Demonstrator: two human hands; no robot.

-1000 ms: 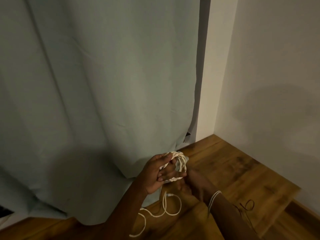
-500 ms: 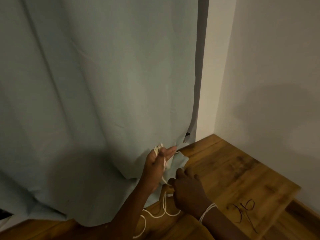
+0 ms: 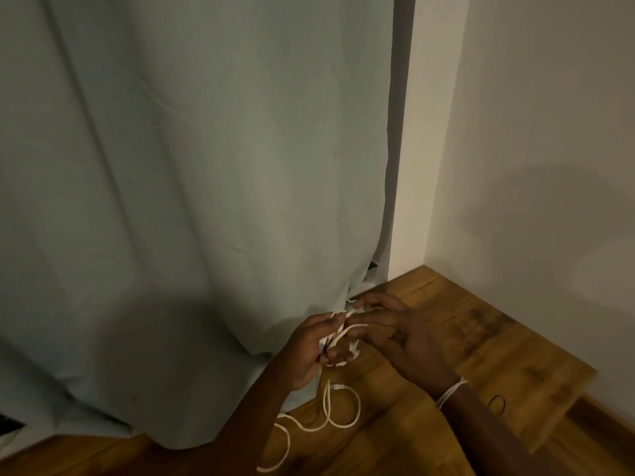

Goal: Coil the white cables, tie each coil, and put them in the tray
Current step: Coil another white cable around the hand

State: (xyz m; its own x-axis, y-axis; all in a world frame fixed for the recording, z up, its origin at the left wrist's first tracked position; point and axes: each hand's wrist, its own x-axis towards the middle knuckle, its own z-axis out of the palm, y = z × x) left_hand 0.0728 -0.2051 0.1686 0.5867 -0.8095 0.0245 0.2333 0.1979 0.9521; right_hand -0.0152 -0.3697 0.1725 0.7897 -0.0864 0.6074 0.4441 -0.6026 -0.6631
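Hanging across most of the view, a pale green curtain (image 3: 192, 201) drops to a wooden floor (image 3: 488, 341) that meets a plain wall (image 3: 536, 132) at the right. Both hands work low in the middle, just in front of the curtain's hem and above the floor's back edge.

The left hand (image 3: 309, 348) is closed around a small bundle of white cable (image 3: 338, 340), loops pinched between thumb and fingers. The right hand (image 3: 402, 334) lies over the bundle from the right, its fingers curled onto a strand near the top; it seems to be drawing a turn round the coil, though the dim light and overlapping fingers make the exact hold hard to read. White bands (image 3: 450, 395), probably ties, sit round the right wrist.

The bundle's long axis runs roughly upright, tilted a little to the right at the top. From under the left hand the loose tail (image 3: 326, 420) falls straight down, then sprawls in open loops on the floor toward the near edge, with a small plug end (image 3: 338, 386) showing close under the hands.

The cable looks light, thin and limp, yet springy enough to unwind if released, so it wants a firm pinch across all the turns at one side of the coil while the tail is fed in. A dark thin loop (image 3: 497, 403) lies on the floor to the right. No tray is in view.
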